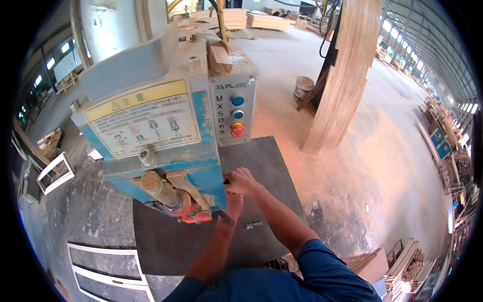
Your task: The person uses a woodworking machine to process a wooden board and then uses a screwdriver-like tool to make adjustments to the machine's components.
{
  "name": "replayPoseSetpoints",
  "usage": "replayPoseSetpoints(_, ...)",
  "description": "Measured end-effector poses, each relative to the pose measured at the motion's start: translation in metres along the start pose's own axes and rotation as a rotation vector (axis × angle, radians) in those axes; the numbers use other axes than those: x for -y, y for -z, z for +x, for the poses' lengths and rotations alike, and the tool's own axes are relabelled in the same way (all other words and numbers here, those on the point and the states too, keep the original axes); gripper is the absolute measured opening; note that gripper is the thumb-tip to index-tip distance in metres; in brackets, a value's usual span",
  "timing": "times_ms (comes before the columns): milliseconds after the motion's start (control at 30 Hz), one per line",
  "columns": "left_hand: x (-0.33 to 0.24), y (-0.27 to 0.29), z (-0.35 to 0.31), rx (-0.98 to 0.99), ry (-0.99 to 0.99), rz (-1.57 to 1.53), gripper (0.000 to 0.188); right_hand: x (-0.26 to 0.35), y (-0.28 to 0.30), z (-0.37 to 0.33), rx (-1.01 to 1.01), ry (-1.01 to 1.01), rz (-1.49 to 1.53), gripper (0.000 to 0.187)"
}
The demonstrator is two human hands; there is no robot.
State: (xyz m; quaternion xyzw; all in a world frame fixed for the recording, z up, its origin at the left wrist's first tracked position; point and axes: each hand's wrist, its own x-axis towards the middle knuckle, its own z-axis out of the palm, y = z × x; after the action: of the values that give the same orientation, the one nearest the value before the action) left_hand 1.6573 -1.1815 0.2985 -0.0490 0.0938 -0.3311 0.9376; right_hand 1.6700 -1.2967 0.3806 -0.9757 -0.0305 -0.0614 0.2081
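My right hand (241,182) is closed, its fingers curled beside the blue machine head (209,166); a small dark patch shows by them, and what they hold cannot be made out. Just nearer to me, my left hand (234,200) reaches up beside the same head, its fingers mostly hidden behind it and the right hand. A dark flat bar (226,217) sticks out from under the head, across my left wrist. On the dark machine table (271,166) lies a small metal router bit (254,225), right of my left forearm.
A control panel (234,108) with two blue-green buttons and a red stop knob (238,130) faces me. A cylindrical, dust-coated part (162,189) juts from the head's front. Tall wooden boards (344,75) stand beyond the table. White frames (108,266) lie lower left; sawdust covers the floor.
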Motion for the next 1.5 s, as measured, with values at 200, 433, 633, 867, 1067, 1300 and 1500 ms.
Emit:
replayPoseSetpoints(200,-0.012,-0.002,0.043,0.454,-0.125,0.125,0.011,-0.013,0.006,-0.002,-0.025,0.219,0.039,0.032)
replayPoseSetpoints(433,-0.020,0.001,0.032,0.187,-0.225,0.116,0.019,-0.018,0.012,-0.003,0.055,0.170,-0.026,0.036)
replayPoseSetpoints(633,-0.031,0.005,0.046,0.316,-0.128,0.111,0.024,-0.008,0.007,-0.011,-0.087,0.134,-0.052,0.030)
replayPoseSetpoints(867,-0.019,-0.001,0.041,0.192,-0.233,0.148,0.022,-0.002,0.002,-0.012,-0.058,0.042,-0.024,0.029)
replayPoseSetpoints(1067,-0.016,-0.008,0.043,0.210,-0.180,0.099,0.021,-0.002,0.009,-0.003,-0.042,0.045,-0.093,0.031)
replayPoseSetpoints(1300,-0.009,0.009,-0.021,0.198,-0.187,0.201,0.030,0.040,-0.032,-0.090,-0.199,-0.130,-0.027,0.031)
replayPoseSetpoints(1500,-0.032,-0.010,-0.081,-0.281,0.032,0.672,0.038,0.101,-0.064,-0.142,-0.206,-0.542,0.256,0.034)
